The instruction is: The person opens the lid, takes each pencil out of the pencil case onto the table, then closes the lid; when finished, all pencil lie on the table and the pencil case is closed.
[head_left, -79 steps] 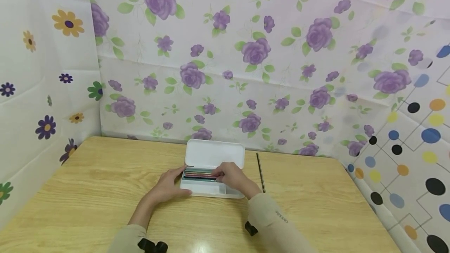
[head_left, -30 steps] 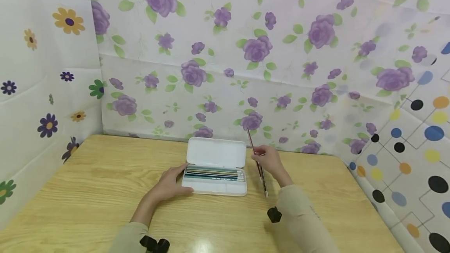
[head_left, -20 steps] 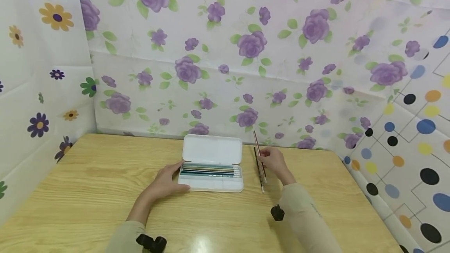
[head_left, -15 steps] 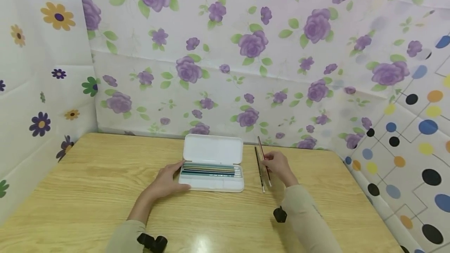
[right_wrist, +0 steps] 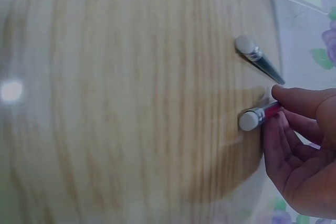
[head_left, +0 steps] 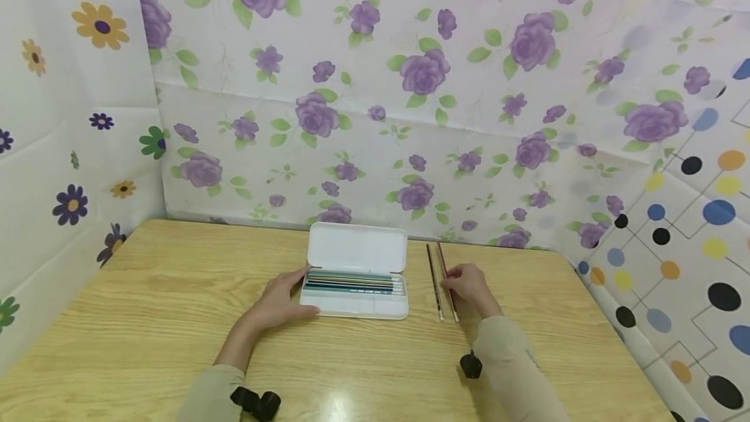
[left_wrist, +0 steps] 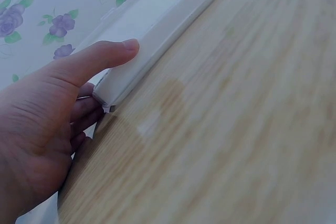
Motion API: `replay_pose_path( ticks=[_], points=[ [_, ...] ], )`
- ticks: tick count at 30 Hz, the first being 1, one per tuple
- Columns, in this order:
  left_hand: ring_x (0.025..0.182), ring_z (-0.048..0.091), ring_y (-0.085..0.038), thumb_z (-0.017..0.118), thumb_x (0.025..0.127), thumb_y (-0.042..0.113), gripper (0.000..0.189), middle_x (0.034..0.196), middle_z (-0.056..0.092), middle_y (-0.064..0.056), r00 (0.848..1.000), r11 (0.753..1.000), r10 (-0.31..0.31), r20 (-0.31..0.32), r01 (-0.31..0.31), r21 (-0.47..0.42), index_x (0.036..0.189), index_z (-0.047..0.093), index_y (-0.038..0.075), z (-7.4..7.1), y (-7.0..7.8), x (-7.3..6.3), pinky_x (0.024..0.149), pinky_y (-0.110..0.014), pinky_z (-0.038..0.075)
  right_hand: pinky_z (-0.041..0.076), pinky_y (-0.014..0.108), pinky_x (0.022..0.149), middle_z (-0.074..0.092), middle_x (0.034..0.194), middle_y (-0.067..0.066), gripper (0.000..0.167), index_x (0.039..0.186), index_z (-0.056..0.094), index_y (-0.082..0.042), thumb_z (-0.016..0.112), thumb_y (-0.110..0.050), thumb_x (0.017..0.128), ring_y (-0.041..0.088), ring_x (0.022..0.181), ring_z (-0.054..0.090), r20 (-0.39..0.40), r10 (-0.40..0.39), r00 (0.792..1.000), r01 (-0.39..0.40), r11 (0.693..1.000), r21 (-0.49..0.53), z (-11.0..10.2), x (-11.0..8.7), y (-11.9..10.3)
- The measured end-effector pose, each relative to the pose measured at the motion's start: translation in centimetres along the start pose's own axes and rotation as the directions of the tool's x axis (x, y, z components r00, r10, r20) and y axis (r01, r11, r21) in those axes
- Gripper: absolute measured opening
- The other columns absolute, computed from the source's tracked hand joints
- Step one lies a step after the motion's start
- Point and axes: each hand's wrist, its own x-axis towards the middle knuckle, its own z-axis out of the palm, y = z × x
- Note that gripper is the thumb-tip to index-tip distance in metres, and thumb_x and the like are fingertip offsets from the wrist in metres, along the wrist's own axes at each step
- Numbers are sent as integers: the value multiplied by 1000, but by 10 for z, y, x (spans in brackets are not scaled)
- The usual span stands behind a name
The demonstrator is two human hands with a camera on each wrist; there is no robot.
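A white pencil case (head_left: 356,307) lies with its lid raised at the middle of the table, several pencils (head_left: 351,283) side by side in its rear compartment. My left hand (head_left: 278,303) grips its left end, thumb along the front edge, the other fingers round the side; the left wrist view shows the thumb (left_wrist: 113,53) on the white wall. To the right of the case, my right hand (head_left: 471,287) pinches a red pencil (head_left: 442,258) between thumb and fingers, its white eraser end (right_wrist: 249,121) toward me. A dark pencil (head_left: 433,279) lies just left of it, nearly parallel.
The wooden table (head_left: 351,370) reaches back to a flowered cloth wall (head_left: 375,168). Patterned cloth walls also stand at the left and right. A black device (head_left: 256,402) sits on the left wrist, another (head_left: 471,365) on the right.
My right hand took the red pencil out of the case, carried it right past the dark pencil and lowered it to the table. My left hand stayed at the case.
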Motion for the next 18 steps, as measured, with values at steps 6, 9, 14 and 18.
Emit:
replay_pose_path(
  ticks=[6,9,14,18],
  points=[
    [133,29,-47,82,75,39,97,147,37,-25,1000,1000,16,-1,-16,-4,150,33,2,1,-2,1,102,-67,22,52,43,81,66,93,15,26,104,66,11,71,-6,86,30,89,63,-10,-18,1000,18,1000,16,2,-2,3],
    [134,28,-47,82,75,39,97,147,37,-24,1000,1000,8,2,-8,-5,150,33,3,0,-1,2,103,-67,21,53,41,79,67,94,16,26,105,65,11,70,-6,87,28,87,64,-10,-10,1000,10,999,30,3,-1,4],
    [134,27,-46,83,75,39,97,148,36,-23,1000,1000,-11,8,11,-16,150,33,4,0,-1,2,104,-65,23,54,39,75,67,94,17,26,106,65,10,70,-7,87,27,82,64,-21,-4,1000,5,1000,15,5,0,3],
    [135,26,-46,83,74,39,97,148,36,-23,1000,1000,-19,12,19,-23,151,33,5,-1,-1,3,104,-64,24,53,41,76,67,97,20,30,108,64,11,70,-9,88,30,85,65,7,7,1000,-7,1000,6,2,0,0]
  ],
)
